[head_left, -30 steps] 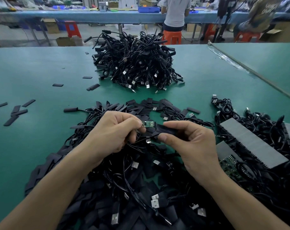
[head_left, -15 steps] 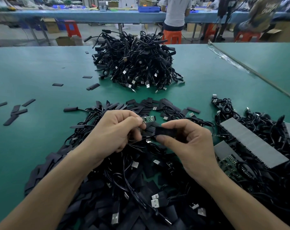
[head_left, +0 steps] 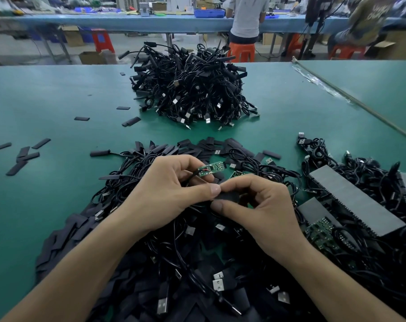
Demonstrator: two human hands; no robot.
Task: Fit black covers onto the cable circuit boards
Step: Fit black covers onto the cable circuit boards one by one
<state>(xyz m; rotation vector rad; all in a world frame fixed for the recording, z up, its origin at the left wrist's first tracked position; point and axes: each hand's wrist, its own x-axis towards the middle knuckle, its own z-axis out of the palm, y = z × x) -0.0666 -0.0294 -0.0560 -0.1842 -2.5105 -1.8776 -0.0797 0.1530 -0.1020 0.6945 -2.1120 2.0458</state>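
My left hand has its fingers clenched on a green circuit board at the cable end, and the bare board sticks out past them. Right hand pinches a black cover between thumb and forefinger, just below the board and not on it. The left thumb touches the cover. Both are over the heap of cables and covers at the surface's near edge. A second cable pile sits toward the far edge.

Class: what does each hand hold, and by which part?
The left hand grips the green circuit board at its cable end. The right hand pinches a black cover at its left end, between thumb and forefinger.
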